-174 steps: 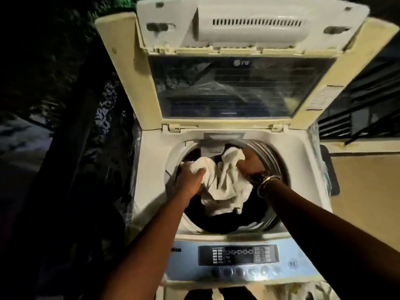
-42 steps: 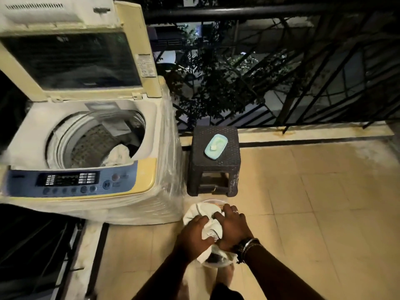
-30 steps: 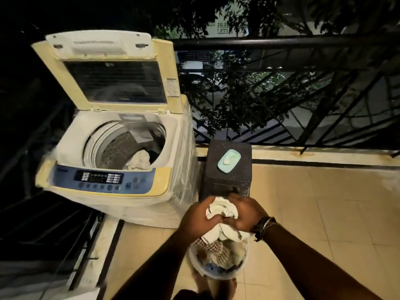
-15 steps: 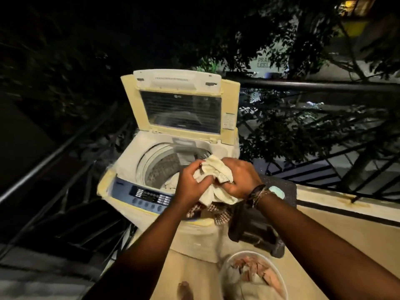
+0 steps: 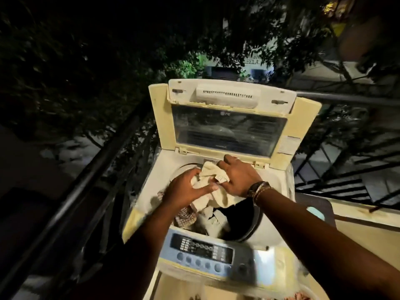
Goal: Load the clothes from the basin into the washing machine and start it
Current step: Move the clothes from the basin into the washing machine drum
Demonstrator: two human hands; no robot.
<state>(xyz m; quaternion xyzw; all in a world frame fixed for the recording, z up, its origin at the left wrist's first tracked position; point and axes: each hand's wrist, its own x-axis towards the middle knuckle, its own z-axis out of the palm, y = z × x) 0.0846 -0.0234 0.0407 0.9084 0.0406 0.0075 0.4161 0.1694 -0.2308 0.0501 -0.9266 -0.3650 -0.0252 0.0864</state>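
Both hands, left (image 5: 186, 189) and right (image 5: 238, 177), are gripping a cream cloth (image 5: 211, 180). They are holding it over the open washer (image 5: 270, 226) drum.

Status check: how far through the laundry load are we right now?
Done: the lid stands open and some clothes already lie in the drum. In hand: left hand and right hand grip a cream bundle over the opening, a checked cloth hanging below. Left: drop it in, shut the lid, press start on the control panel. Whether the basin is emptied cannot be told.
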